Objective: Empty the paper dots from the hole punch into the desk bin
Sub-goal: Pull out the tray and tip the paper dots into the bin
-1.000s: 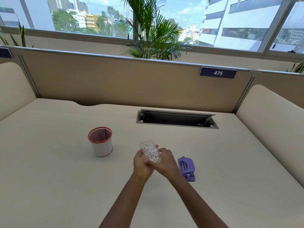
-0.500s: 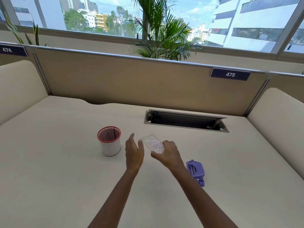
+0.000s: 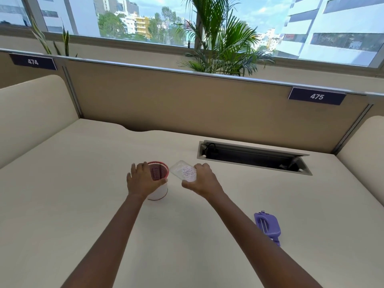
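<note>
1. Bright daylight enters through the window (image 3: 207, 21) at the desk's far edge.
2. The desk (image 3: 83, 204) is evenly lit; shadows are soft and faint.
3. Wide-angle bending curves the partition (image 3: 187, 100).
4. Focus is slightly soft.

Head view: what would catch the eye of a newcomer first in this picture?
First the two hands at the centre of the desk: the left hand grips the red-rimmed bin, and the right hand holds a clear tray of paper dots just right of the rim. Then the purple punch lying alone at the lower right.
</note>
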{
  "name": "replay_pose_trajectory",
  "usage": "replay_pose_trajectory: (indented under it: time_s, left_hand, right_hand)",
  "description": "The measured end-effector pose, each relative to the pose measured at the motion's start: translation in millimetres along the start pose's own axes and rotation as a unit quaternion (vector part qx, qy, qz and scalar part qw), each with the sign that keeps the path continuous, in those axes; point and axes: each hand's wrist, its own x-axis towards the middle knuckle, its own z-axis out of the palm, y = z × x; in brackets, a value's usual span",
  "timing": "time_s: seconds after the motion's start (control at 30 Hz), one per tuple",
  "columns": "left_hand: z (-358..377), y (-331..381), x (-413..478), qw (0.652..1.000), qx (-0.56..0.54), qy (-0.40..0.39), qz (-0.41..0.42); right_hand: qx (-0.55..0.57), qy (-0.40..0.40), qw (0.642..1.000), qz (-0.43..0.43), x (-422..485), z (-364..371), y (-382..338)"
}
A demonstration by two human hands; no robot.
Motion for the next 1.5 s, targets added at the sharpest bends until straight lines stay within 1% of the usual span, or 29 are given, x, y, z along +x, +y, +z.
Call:
replay_pose_trajectory:
  time_s: [0.27, 0.37, 0.57, 0.8, 0.9, 1.13, 1.23, 1.33, 1.43, 1.5]
  left_hand:
    - [-2.1, -8.2, 11.7, 0.999, -0.049, -0.003, -0.004]
    - [-2.0, -8.9, 14.3, 0.999, -0.052, -0.011, -0.004]
    - [-0.3, -10.5, 15.4, 0.999, -0.05, 0.001, 0.005]
    - [0.1, -10.6, 13.5, 0.998, -0.057, 0.016, 0.013]
    - [0.1, -10.3, 13.2, 0.998, -0.057, 0.023, 0.013]
    - [1.5, -11.5, 11.2, 0.998, -0.056, 0.031, 0.014]
    - [1.7, -11.6, 11.2, 0.998, -0.059, 0.029, 0.014]
    - [1.3, -11.9, 11.1, 0.998, -0.053, 0.025, 0.012]
    - [0.8, -11.4, 11.6, 0.998, -0.051, 0.021, 0.011]
    - [0.6, -11.3, 11.7, 0.999, -0.048, 0.018, 0.01]
  right_hand:
    - [-0.086, -0.054, 0.993, -0.061, 32.0, 9.8, -30.3]
    - [-0.128, -0.079, 0.985, -0.082, 41.5, 13.6, -37.6]
    - [-0.195, -0.131, 0.965, -0.119, 56.7, 19.5, -57.5]
    - [-0.229, -0.17, 0.951, -0.119, 68.4, 27.1, -74.0]
    - [-0.234, -0.174, 0.948, -0.125, 71.2, 27.3, -76.6]
    - [-0.24, -0.166, 0.94, -0.174, 65.3, 30.2, -77.4]
    - [-0.255, -0.145, 0.936, -0.195, 63.2, 31.9, -75.5]
    - [-0.273, -0.143, 0.927, -0.216, 59.7, 34.3, -73.6]
    - [-0.263, -0.116, 0.93, -0.229, 56.8, 33.4, -70.7]
    - [-0.271, -0.11, 0.925, -0.244, 53.7, 34.8, -68.3]
